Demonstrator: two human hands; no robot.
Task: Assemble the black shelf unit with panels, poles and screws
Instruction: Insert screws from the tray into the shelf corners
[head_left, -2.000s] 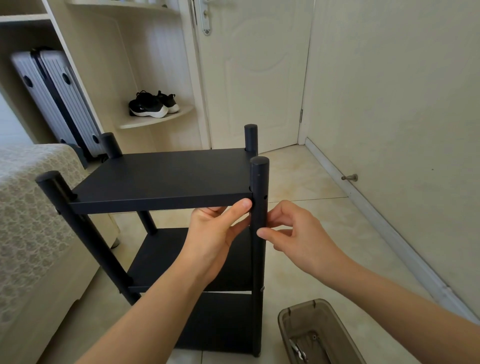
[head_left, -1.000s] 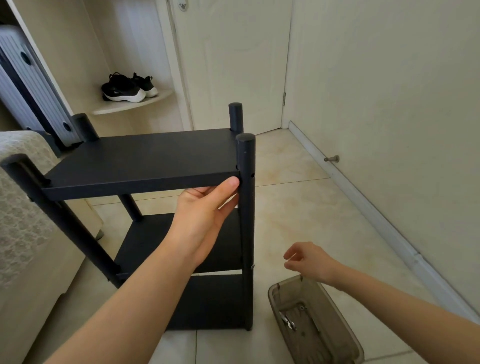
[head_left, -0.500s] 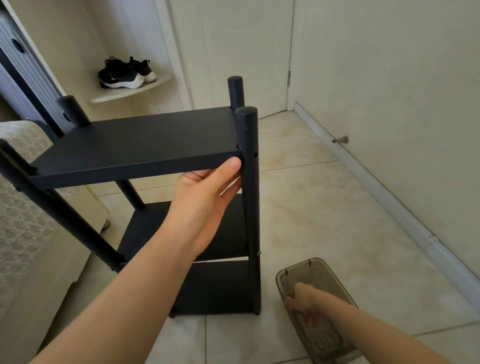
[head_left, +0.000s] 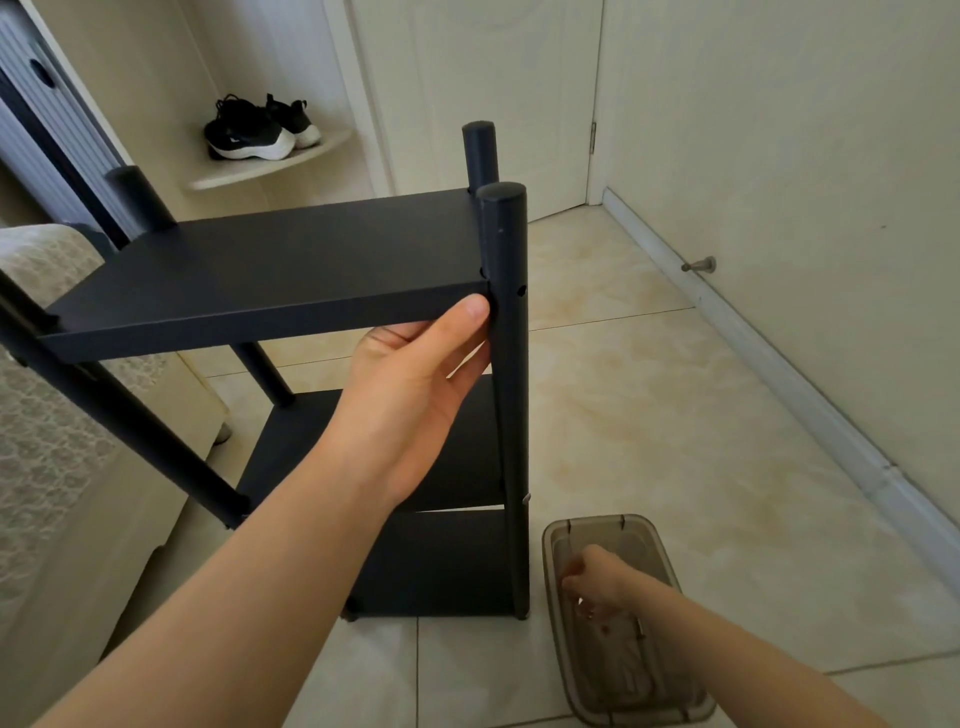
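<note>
The black shelf unit (head_left: 441, 566) stands on the floor (head_left: 675, 415), centre to 9 o'clock. The left hand (head_left: 410, 395) pinches its top panel (head_left: 291, 270) beside the front pole (head_left: 511, 415). At 5 o'clock the right hand (head_left: 597, 582) dips into a brown tray (head_left: 551, 540); I cannot tell its grip.

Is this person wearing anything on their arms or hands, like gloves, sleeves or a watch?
No. The left hand and the right hand are bare, no gloves; the right is too blurred to rule out a ring. The left forearm and right forearm show no sleeve, watch or bracelet.
</note>
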